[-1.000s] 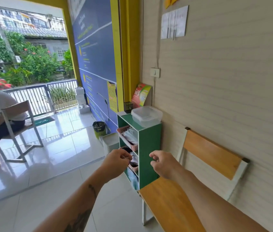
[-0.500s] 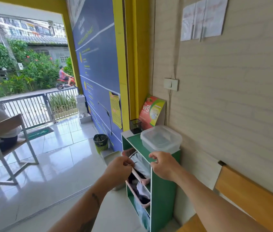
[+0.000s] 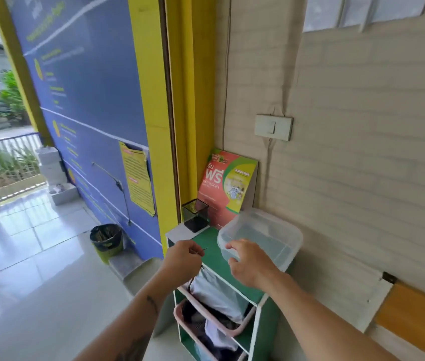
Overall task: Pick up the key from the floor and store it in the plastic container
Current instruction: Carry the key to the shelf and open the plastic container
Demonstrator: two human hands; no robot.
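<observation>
Storing step: left hand [image 3: 184, 259] pinches key [image 3: 203, 250]; right hand [image 3: 250, 261], loosely curled, touches lidded plastic container [image 3: 271, 230]; lid removal likely next.

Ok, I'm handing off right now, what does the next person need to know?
Left hand: pinched shut on a small thin dark thing, likely the key, held over the green shelf.
Right hand: open, fingertips at the near rim of the plastic container, which sits on the shelf with its lid on.
Done: key off the floor.
Left: open the lid, drop the key in, close it.
</observation>
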